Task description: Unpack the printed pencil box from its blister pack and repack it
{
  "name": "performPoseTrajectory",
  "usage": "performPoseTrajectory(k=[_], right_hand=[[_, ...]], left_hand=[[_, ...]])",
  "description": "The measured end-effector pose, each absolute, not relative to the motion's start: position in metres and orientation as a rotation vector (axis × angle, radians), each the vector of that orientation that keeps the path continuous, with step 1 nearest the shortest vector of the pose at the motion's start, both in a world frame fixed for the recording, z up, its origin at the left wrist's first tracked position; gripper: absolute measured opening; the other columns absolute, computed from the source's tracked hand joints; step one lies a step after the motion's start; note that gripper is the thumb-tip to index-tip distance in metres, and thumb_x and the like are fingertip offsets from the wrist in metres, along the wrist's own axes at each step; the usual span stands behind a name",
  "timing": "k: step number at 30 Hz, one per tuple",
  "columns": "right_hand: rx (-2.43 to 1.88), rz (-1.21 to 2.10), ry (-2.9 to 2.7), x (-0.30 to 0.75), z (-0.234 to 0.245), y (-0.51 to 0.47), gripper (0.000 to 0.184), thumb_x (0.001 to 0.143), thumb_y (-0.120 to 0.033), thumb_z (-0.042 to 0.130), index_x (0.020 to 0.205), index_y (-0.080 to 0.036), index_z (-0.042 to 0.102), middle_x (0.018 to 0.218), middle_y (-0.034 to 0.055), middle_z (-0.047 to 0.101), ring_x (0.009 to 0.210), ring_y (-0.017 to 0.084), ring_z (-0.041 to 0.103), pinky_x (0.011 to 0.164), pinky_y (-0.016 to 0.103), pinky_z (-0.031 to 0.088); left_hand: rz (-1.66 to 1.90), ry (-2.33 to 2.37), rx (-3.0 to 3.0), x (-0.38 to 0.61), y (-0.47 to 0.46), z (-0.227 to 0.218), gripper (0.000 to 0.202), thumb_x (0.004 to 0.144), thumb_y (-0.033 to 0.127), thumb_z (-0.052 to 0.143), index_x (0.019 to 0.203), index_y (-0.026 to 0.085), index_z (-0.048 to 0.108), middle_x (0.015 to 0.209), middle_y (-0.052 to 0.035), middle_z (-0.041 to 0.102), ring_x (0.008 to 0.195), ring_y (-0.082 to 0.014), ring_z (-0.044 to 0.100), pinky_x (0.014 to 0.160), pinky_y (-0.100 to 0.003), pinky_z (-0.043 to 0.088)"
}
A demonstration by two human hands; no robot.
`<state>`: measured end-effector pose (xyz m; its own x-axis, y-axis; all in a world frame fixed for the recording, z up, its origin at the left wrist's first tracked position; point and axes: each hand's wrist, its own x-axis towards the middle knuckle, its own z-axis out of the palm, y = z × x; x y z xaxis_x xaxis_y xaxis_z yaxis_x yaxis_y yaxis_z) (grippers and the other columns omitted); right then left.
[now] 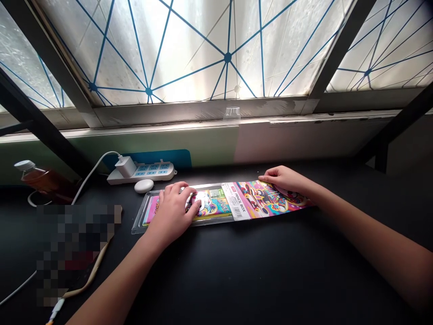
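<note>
A colourful pencil box [213, 201] lies in a clear plastic tray [138, 222] on the black table. My left hand [176, 207] rests on top of it, fingers spread and partly covering its printed lid. To the right, a bright printed card [257, 201] reading "PENCIL BOX" overlaps the tray's right part. My right hand [284, 179] pinches this card by its far edge, near the right end. Its right end stands a little off the table. Whether the card is still joined to the tray, I cannot tell.
Behind my left hand are a white power strip [154, 172] with a plugged-in charger [126, 166] and a small white round case [144, 186]. A bottle of reddish drink [47, 180] and a blurred-out object [77, 253] with cables are at left. A clear cup [232, 115] stands on the sill.
</note>
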<state>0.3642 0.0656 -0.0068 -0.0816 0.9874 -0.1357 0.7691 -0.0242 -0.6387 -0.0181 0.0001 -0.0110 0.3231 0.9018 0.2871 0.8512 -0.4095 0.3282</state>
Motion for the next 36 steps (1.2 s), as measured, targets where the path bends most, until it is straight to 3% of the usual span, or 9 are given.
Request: performPoseTrajectory(k=[5,12,15,19,23,26,31,36], right_hand=[[-1.804,0.753,-1.926,0.33,-0.007,0.054,0.062,0.08,-0.082,0.053,0.067,-0.021,0.06,0.056,0.0002,0.055,0.048,0.013,0.045,0.047,0.028,0.031],[-1.713,0.562,-2.047,0.279,-0.009,0.034,0.042,0.095,-0.059,0.046,0.085,-0.023,0.066,0.091,0.0056,0.073,0.083,0.023,0.064,0.068,0.032,0.043],[-1.666,0.637,-2.146,0.296,0.002,0.031,0.039,0.088,-0.058,0.057,0.1,-0.024,0.07,0.103,0.0058,0.075,0.093,0.026,0.067,0.075,0.033,0.048],[-1.644,0.956,-2.241,0.329,0.015,0.034,0.064,0.075,-0.063,0.073,0.125,-0.025,0.065,0.118,0.0053,0.073,0.103,0.029,0.068,0.081,0.032,0.052],[-1.7,1.055,-2.191,0.332,0.015,0.039,0.062,0.072,-0.065,0.074,0.117,-0.023,0.067,0.111,0.0055,0.075,0.102,0.031,0.069,0.081,0.033,0.054],[-1.741,0.918,-2.158,0.314,0.011,0.035,0.061,0.072,-0.067,0.073,0.115,-0.023,0.068,0.113,0.0067,0.075,0.102,0.032,0.069,0.083,0.037,0.053],[-1.688,0.426,-2.268,0.28,0.001,0.02,0.055,0.081,-0.07,0.064,0.112,-0.025,0.068,0.12,0.0093,0.071,0.115,0.035,0.062,0.103,0.052,0.041],[-1.637,0.239,-2.305,0.271,-0.006,0.01,0.054,0.09,-0.071,0.05,0.116,-0.026,0.065,0.118,0.009,0.071,0.115,0.033,0.062,0.112,0.058,0.03]], left_hand=[[0.725,1.514,2.368,-0.002,-0.01,-0.005,0.025,0.097,0.04,0.054,0.116,0.026,0.065,0.133,-0.0098,0.058,0.131,-0.0332,0.044,0.11,-0.055,0.038],[1.126,1.325,2.003,0.009,-0.015,0.004,0.03,0.099,0.04,0.05,0.124,0.027,0.059,0.141,-0.0065,0.056,0.134,-0.0267,0.05,0.108,-0.041,0.046],[1.33,1.455,1.91,-0.016,-0.001,0.008,0.027,0.097,0.038,0.053,0.119,0.026,0.061,0.134,-0.0067,0.061,0.133,-0.0268,0.051,0.111,-0.042,0.042],[1.208,1.616,1.525,-0.05,0.016,0.012,0.036,0.094,0.047,0.056,0.124,0.026,0.055,0.139,-0.0112,0.056,0.127,-0.0317,0.056,0.1,-0.048,0.05],[1.047,1.455,1.221,-0.051,0.017,0.011,0.044,0.095,0.048,0.057,0.134,0.03,0.045,0.157,-0.0142,0.038,0.131,-0.0335,0.054,0.085,-0.043,0.055],[1.082,1.342,1.106,-0.036,0.011,0.008,0.043,0.096,0.042,0.056,0.135,0.029,0.043,0.159,-0.0154,0.034,0.131,-0.0328,0.055,0.082,-0.039,0.056],[1.018,1.267,1.136,-0.017,0.003,-0.004,0.04,0.097,0.034,0.056,0.135,0.029,0.046,0.153,-0.0143,0.045,0.116,-0.0277,0.066,0.086,-0.037,0.055],[0.958,1.227,1.194,-0.021,0.01,-0.01,0.044,0.089,0.022,0.066,0.13,0.024,0.049,0.12,-0.0116,0.071,0.094,-0.0229,0.073,0.076,-0.032,0.057]])
